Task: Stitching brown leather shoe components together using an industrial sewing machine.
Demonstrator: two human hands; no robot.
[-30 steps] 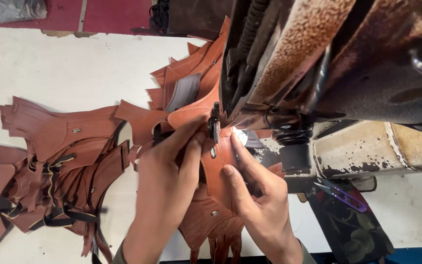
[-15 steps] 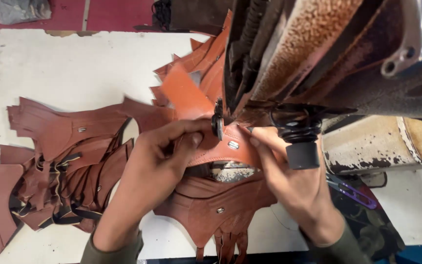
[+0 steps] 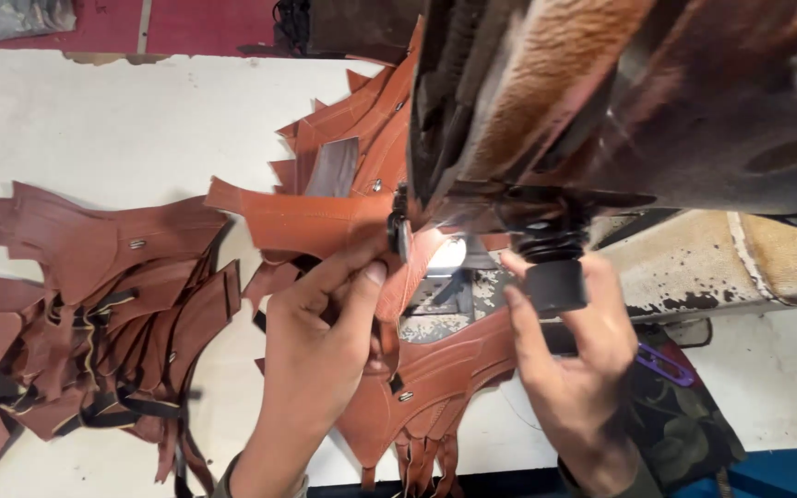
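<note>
Overhead, big dark sewing machine (image 3: pixel 620 101) fills top right of view, hiding needle and most of stitching spot. White surface (image 3: pixel 94 120) below, heap of brown leather pieces (image 3: pixel 103 304) at left. Leather piece (image 3: pixel 325 221) in work lies under machine head: looks thin, supple, light, not slippery; best held flat near edge beside seam. Left hand (image 3: pixel 325 360) pinches it, fingers closed on edge. Right hand (image 3: pixel 574 369) half curled behind black knob (image 3: pixel 553 277); cannot tell if it holds leather.
</note>
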